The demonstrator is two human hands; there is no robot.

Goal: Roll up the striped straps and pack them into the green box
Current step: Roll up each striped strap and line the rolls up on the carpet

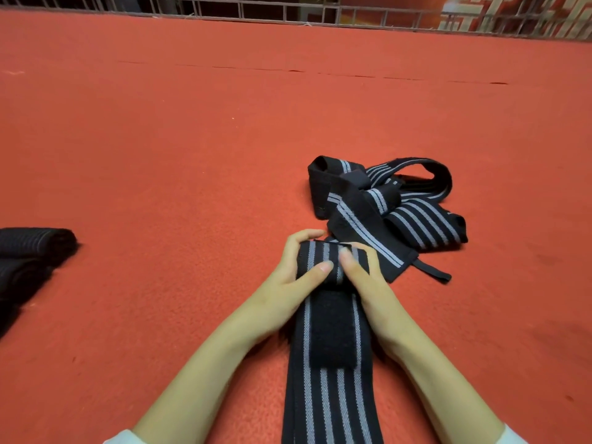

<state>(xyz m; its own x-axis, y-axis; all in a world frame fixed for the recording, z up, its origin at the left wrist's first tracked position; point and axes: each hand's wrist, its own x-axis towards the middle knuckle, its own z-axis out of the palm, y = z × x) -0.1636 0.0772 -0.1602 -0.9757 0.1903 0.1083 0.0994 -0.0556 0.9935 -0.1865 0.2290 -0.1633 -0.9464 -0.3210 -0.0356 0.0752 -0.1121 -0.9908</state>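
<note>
While both hands work at 5 o'clock of the view, the count stands so: one striped strap (330, 395) in hand; one tangled heap of loose straps (400, 216) at 1 o'clock of the hands, lying apart from them, number within it not separable; at least two dark rolled bundles (32, 248) at 9 o'clock, cut off by the frame edge. Surface is red felt-like floor covering (192, 155), a thin seam crossing its far side. Metal railing (288, 11) runs along 12 o'clock, with patterned red panels behind it. The strap is black with pale grey lengthwise stripes. Its far end is wound into a short roll (320, 253), and its flat tail runs toward 6 o'clock between the forearms and out of frame. A black fuzzy fastening patch (333, 328) sits on the tail just below the roll. Left hand (288, 274) grips the roll, fingers curled over the far side, thumb on the near face. Right hand (365, 280) holds the roll's right end, thumb pressed on top, fingers hidden.
</note>
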